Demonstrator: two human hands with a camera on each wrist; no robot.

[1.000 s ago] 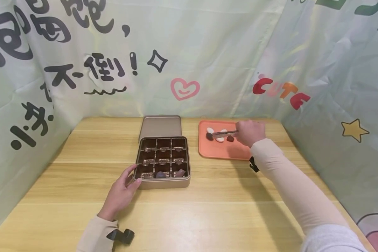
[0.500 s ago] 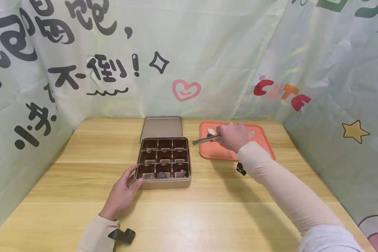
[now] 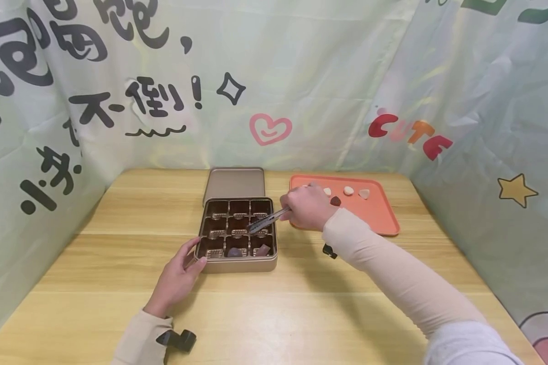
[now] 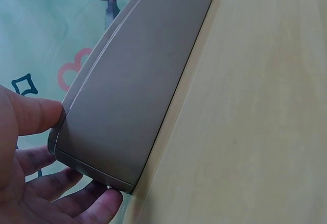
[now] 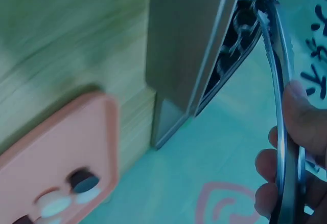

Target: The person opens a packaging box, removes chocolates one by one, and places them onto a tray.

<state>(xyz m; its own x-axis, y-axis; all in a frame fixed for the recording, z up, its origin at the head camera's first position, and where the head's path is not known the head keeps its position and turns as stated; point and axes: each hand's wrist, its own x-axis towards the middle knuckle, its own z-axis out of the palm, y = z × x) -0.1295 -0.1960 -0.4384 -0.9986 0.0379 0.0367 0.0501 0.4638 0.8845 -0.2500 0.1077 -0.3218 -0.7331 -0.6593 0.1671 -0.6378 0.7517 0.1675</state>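
A bronze-coloured tin box (image 3: pixel 242 265) with a dark divided insert stands on the table. A dark rounded piece (image 3: pixel 234 252) lies in its front middle compartment and a brownish block (image 3: pixel 262 250) in the front right one. My left hand (image 3: pixel 175 284) grips the box's front left corner, thumb on the front side and fingers round the left side. My right hand (image 3: pixel 306 207) holds metal tongs (image 3: pixel 270 220), their tips over the middle row of the insert. In the right wrist view the tongs (image 5: pixel 286 147) slant into the box; whether anything sits between the tips I cannot tell.
An orange tray (image 3: pixel 379 220) right of the box bears several small white and dark pieces, such as a brown piece (image 3: pixel 335 201). The tin's lid (image 3: pixel 236 182) lies behind the box. Printed cloth (image 3: pixel 329 76) encloses the table's back and sides.
My right hand has carried the tongs leftward from the tray's pieces to above the box. The left hand keeps its place at the corner.
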